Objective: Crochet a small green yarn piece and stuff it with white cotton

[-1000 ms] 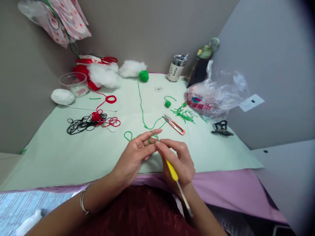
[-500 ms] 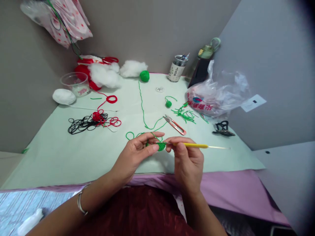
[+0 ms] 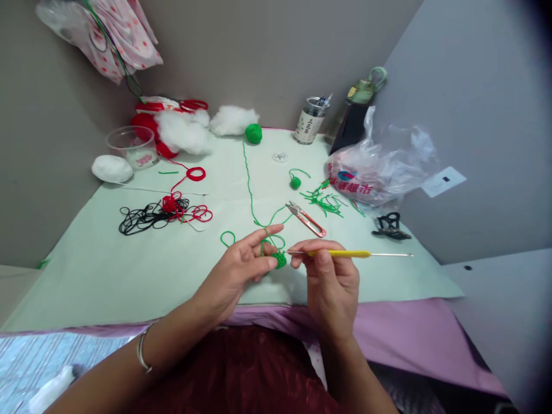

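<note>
Between the thumb and fingers of my left hand [image 3: 241, 264] is a small green crocheted piece [image 3: 280, 260]. Green yarn [image 3: 249, 184] runs over the raised index finger and back to a green ball [image 3: 253, 133]. My right hand [image 3: 332, 282] is closed around the yellow handle of a crochet hook [image 3: 349, 253], its thin tip at the right edge of the green piece. Orange thread snips [image 3: 307, 219] lie just beyond my hands. A small green crocheted ball [image 3: 295, 183] rests beyond the snips.
Green yarn scraps [image 3: 325, 201], a plastic bag [image 3: 379, 169] and a black hair clip [image 3: 391, 225] lie right. Black yarn [image 3: 142, 218], red yarn [image 3: 196, 174], a clear tub [image 3: 131, 149] and white stuffing [image 3: 183, 132] are left. A pen jar [image 3: 309, 123] stands behind.
My right hand and the hook have shifted slightly right. The green piece has moved a little left and tilted, and my left index finger is raised higher.
</note>
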`<action>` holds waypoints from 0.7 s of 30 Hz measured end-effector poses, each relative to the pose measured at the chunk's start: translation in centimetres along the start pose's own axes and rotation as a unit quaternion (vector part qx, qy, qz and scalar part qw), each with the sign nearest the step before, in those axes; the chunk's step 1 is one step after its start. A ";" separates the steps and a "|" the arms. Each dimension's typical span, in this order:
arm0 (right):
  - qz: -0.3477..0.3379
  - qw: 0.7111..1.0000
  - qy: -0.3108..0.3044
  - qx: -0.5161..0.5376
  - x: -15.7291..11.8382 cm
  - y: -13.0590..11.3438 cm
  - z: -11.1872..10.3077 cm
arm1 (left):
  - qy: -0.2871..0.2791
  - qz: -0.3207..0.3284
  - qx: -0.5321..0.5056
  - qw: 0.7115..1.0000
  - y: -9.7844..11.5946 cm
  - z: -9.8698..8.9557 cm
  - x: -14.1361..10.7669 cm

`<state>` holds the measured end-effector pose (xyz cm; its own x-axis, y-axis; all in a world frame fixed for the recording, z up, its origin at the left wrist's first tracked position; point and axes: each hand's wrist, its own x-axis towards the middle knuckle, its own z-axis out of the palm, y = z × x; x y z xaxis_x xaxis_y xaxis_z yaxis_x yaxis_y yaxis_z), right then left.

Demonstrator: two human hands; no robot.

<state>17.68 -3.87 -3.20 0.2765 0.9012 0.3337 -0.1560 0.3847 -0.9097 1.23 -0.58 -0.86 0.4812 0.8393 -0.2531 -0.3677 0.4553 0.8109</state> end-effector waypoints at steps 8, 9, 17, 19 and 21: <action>0.032 0.998 -0.021 0.049 0.4 -0.1 0.3 | 0.001 0.033 0.011 0.999 -0.1 0.0 -0.1; 0.018 0.999 -0.022 0.021 0.2 0.1 0.3 | 0.007 0.051 0.041 0.998 -0.2 0.1 -0.1; 0.008 1.000 -0.005 0.008 0.3 0.1 0.3 | 0.026 0.087 0.086 0.992 -0.1 0.0 -0.3; 0.014 1.000 -0.011 0.012 0.4 -0.1 0.3 | 0.035 0.095 0.100 0.990 0.0 -0.1 -0.4; 0.004 1.000 -0.020 -0.005 0.3 -0.4 0.3 | 0.045 0.103 0.131 0.985 0.0 -0.1 -0.4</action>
<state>17.54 -3.70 -2.70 0.2370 0.9113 0.3366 -0.1480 0.3763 -0.9146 0.91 -0.90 -0.80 0.3407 0.9341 -0.1064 -0.2268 0.1915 0.9549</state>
